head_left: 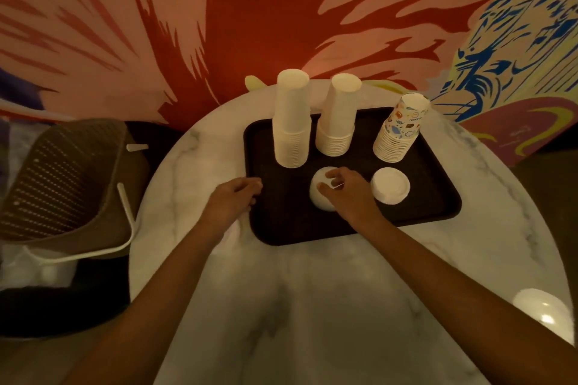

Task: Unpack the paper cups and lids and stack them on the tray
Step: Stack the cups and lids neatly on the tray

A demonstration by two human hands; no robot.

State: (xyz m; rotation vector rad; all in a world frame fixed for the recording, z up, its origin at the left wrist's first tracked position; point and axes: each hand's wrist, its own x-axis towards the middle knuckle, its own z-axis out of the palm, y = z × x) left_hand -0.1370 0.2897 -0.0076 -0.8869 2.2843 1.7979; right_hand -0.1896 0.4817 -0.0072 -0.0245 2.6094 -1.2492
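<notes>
On the marble table (pixel 312 291), the left hand (pixel 233 198) lies at the black tray's (pixel 281 228) left rim, fingers loosely curled; I cannot tell whether they grip it. The right hand (pixel 347 194) has its fingers curled round a lid stack (pixel 319 198) at the tray's front, with a second lid stack (pixel 391 186) beside it. At the tray's back stand two white cup stacks (pixel 291 122) and a printed cup stack (pixel 400 131).

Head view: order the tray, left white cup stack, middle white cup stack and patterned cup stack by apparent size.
1. tray
2. left white cup stack
3. middle white cup stack and patterned cup stack: these look alike, so they are not ranked.
</notes>
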